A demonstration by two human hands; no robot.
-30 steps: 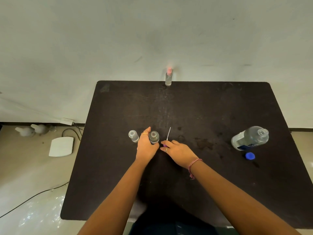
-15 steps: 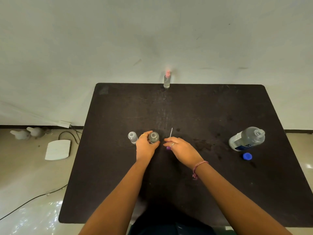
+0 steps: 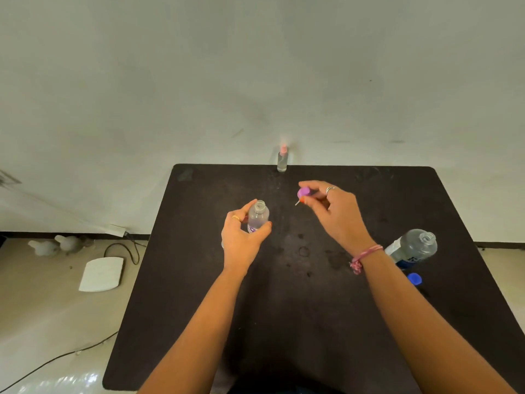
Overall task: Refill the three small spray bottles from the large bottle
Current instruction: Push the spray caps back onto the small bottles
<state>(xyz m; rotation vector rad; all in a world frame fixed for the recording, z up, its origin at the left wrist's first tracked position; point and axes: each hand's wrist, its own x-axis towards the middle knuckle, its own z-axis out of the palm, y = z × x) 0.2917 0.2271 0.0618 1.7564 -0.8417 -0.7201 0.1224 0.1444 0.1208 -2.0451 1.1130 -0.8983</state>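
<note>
My left hand grips a small clear spray bottle with an open neck, lifted above the black table. My right hand pinches a purple spray cap with a thin dip tube, held up to the right of that bottle. A third small bottle with a pink cap stands at the table's far edge. Another small bottle is mostly hidden behind my left hand. The large clear bottle stands uncapped at the right, its blue cap lying beside it.
Wet spots mark the table's middle. On the floor at left lie a white flat device, cables and two pale objects. A plain wall rises behind the table.
My left hand has lifted the small bottle off the table. My right hand picked up the purple spray cap with its tube and raised it.
</note>
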